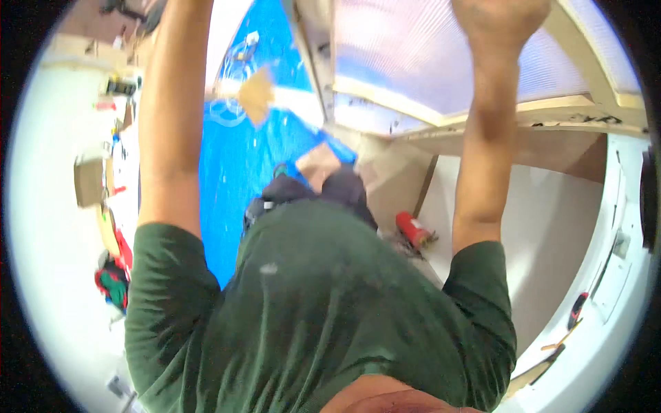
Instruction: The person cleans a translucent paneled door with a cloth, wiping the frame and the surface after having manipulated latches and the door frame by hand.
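Both my arms reach up toward the upper edge of the head view. My left forearm (172, 103) runs out of the picture at the top left, so my left hand is out of sight. My right hand (502, 19) shows only in part at the top right, blurred and cut off by the edge. Its fingers are hidden, and I cannot tell whether it holds anything. Behind that hand and wrist is a ribbed translucent panel (403, 51) in a pale wooden frame (392, 103). Whether the hand touches the panel or frame cannot be made out.
Blue sheeting (224, 182) covers the floor to the left of my legs. A red fire extinguisher (412, 228) lies at the right, near a white panel (544, 227). A cardboard box (89, 182) is at the far left, and a red-and-black knife-like tool (578, 310) at the far right.
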Available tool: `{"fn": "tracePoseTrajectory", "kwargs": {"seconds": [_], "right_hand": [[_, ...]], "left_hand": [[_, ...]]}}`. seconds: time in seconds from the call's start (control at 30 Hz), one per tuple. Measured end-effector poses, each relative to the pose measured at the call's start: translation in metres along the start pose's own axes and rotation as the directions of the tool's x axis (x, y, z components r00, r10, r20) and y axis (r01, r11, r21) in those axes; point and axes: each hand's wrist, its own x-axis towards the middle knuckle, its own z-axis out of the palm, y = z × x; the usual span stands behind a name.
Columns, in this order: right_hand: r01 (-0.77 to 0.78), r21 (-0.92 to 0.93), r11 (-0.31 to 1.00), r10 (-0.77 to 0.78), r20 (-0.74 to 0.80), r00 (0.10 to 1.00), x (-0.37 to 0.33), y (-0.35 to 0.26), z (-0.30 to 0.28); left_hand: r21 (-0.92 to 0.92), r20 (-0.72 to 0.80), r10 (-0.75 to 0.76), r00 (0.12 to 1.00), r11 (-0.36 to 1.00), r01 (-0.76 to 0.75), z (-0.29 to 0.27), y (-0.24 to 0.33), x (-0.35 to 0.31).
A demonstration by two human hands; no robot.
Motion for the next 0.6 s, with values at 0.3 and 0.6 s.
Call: {"fn": "tracePoseTrajectory", "kwargs": {"seconds": [0.3, 0.6], "right_hand": [[-0.003, -0.389, 0.921, -0.045, -0.116, 0.992, -0.020, -0.047, -0.004], [-0.230, -0.640, 0.733, 0.019, -0.319, 0.948, -0.029, -0.076, 0.067]], "left_hand": [[-0.261, 0.216, 0.039, 0.976, 0.965, 0.019, 0.003, 0.022, -0.026], [-0.571, 0.206, 0.175, 0.963, 0.820, -0.027, -0.008, -0.052, -0.071]]}}
